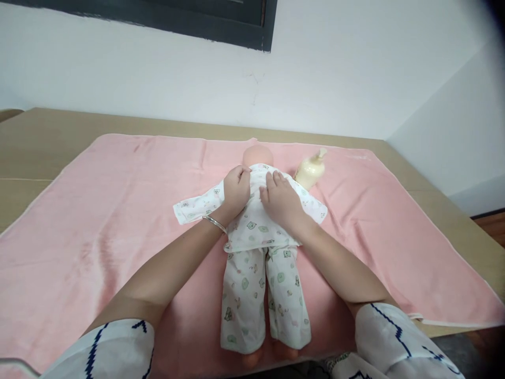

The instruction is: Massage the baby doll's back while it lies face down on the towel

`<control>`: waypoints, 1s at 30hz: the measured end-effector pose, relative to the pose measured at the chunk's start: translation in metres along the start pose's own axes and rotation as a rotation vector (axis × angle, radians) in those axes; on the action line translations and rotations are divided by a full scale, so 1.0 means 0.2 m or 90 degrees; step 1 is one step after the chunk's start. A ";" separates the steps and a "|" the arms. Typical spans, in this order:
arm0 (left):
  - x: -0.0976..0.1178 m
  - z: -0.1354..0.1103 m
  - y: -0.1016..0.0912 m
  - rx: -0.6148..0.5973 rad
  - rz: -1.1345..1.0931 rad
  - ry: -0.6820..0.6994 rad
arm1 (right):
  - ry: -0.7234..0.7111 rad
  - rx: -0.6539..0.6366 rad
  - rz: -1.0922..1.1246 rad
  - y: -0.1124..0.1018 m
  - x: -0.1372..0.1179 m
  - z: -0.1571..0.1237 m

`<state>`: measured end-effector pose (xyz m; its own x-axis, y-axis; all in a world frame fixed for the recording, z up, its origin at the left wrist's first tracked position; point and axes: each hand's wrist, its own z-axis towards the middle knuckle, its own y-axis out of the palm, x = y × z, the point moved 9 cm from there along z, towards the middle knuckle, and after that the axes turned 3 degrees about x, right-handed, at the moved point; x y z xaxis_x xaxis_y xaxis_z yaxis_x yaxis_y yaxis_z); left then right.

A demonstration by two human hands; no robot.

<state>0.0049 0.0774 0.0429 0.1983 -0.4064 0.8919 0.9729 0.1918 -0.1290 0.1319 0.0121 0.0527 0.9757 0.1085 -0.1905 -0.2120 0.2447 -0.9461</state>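
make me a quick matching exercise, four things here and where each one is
Things
1. pale yellow plastic pump bottle
2. thin silver bangle
3. pink cloth sheet
4. white printed long-sleeved top

Places
A. spread over the pale brown tabletop
B. directly under the right hand
C. right of the doll's head
D. around the wrist of the left hand

Pairs: 1-C, 2-D, 3-A, 4-B

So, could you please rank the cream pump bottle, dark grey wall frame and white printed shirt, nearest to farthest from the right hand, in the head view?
1. White printed shirt: under the right hand
2. Cream pump bottle: beyond, rightward
3. Dark grey frame: high on the wall
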 end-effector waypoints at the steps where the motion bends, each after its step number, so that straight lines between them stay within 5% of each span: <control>1: -0.01 0.00 0.00 -0.002 0.000 -0.009 | -0.008 0.018 -0.024 -0.01 -0.05 -0.04; 4: -0.02 0.00 0.00 0.001 -0.001 -0.028 | -0.161 0.021 -0.013 -0.02 -0.22 -0.11; 7: -0.02 0.00 0.00 -0.003 0.010 -0.024 | -0.220 -0.018 0.068 0.00 -0.17 -0.05; 10: -0.01 0.00 0.00 -0.016 0.033 0.003 | -0.136 -0.008 0.134 0.02 0.00 0.07; 14: 0.01 0.00 0.02 -0.067 0.117 0.060 | -0.005 0.057 0.047 0.00 0.12 0.11; 22: 0.02 -0.04 0.09 -0.225 0.288 0.135 | 0.005 -0.010 -0.053 -0.03 0.07 0.10; 30: 0.05 -0.06 0.13 -0.289 0.399 0.176 | -0.043 0.016 0.021 -0.01 0.09 0.10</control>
<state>0.0332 0.0672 0.0438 0.6855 -0.5602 0.4652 0.6136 0.1005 -0.7832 0.1484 0.0332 0.0571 0.9622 0.1822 -0.2024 -0.2462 0.2643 -0.9325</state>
